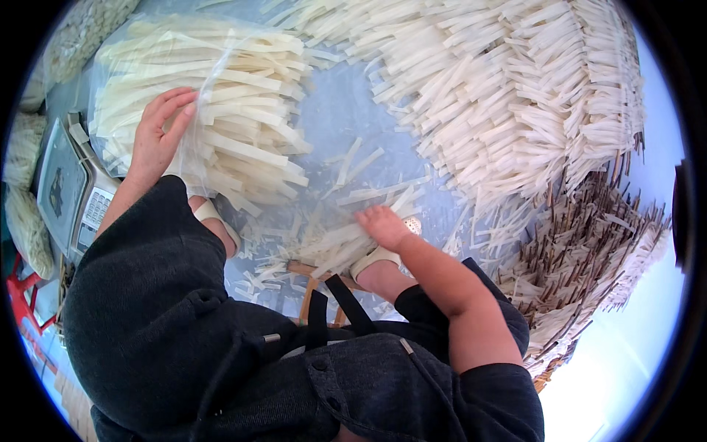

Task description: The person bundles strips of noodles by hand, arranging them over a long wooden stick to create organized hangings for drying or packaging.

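Observation:
My left hand [165, 124] rests at the edge of a clear plastic bag [212, 77], its fingers against the film. Long flat pale strips [248, 110], which look like dried noodles, fill the bag and stick out of its right side. Lower and to the right, my right hand [382, 225] is over a loose bundle of similar strips [337, 243] near my shoe; whether its fingers grip any cannot be told. Short broken pieces [265, 276] lie about the floor between my feet.
A large layered heap of pale strips [497, 99] spreads across the upper right. Below it stand strips with thin brown sticks [574, 248]. A scale with a keypad [96, 212] is at the left, near filled bags [27, 226] and a red stool [25, 293]. A wooden stool [309, 298] is under me.

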Demonstrator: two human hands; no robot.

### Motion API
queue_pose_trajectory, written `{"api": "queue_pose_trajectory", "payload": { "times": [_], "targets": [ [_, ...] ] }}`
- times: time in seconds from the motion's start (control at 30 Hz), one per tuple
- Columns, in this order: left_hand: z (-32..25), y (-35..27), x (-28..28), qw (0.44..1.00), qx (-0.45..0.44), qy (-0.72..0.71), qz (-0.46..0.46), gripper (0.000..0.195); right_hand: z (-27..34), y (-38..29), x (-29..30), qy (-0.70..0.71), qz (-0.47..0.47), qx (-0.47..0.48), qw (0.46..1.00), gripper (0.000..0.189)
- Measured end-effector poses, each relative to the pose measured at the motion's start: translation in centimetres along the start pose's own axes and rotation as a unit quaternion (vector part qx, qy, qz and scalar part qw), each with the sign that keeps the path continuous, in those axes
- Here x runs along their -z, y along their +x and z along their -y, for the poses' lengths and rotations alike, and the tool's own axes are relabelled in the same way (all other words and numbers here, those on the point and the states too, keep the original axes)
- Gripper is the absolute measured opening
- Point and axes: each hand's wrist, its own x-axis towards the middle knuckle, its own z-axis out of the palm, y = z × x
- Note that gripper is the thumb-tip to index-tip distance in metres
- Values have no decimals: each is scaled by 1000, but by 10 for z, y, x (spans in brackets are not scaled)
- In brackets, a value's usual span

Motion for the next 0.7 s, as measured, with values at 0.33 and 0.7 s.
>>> {"api": "queue_pose_trajectory", "payload": {
  "times": [0.33, 0.7],
  "targets": [
    [-13, 2, 4, 1000, -19, 20, -6, 27, -42, 6, 31, -62, -2, -104, 993, 19],
    [22, 28, 9, 938, 224, -258, 65, 19, -30, 3, 42, 79, -24, -183, 980, 27]
  ]
}}
